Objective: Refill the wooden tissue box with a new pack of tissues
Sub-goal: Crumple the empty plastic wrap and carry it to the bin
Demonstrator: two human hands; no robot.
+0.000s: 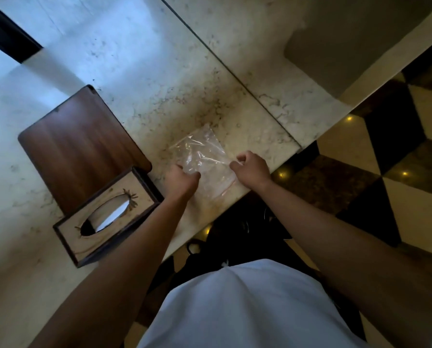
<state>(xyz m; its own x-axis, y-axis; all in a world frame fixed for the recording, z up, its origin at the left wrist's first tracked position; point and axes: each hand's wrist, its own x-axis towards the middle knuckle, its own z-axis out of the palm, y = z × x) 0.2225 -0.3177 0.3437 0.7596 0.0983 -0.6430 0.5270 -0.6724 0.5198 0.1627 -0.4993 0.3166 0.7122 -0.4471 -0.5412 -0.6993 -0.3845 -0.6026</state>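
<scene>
Both forearms reach up-frame to the clear plastic wrapper [204,159] at centre; left hand [182,180] and right hand [252,168] pinch its edges, fingers curled closed. Smooth it flat, evenly. Wooden tissue box [107,217] sits lower left on the desk [147,71].

Marble counter [139,79], checkered floor [375,151], wall mirror [260,33]

The bench [159,79] was white marble with grey and brownish veining and speckles. The tissue box [107,217] had a pale wood top framed in dark brown, with a white tissue showing in its oval slot and small dark leaf-like marks at the slot's ends. The board [82,146] beside it was dark reddish-brown with streaked grain. The plastic wrapper [204,159] was clear. The floor [375,156] carried cream, black and brown geometric tiles. The shirt [247,310] was white.
</scene>
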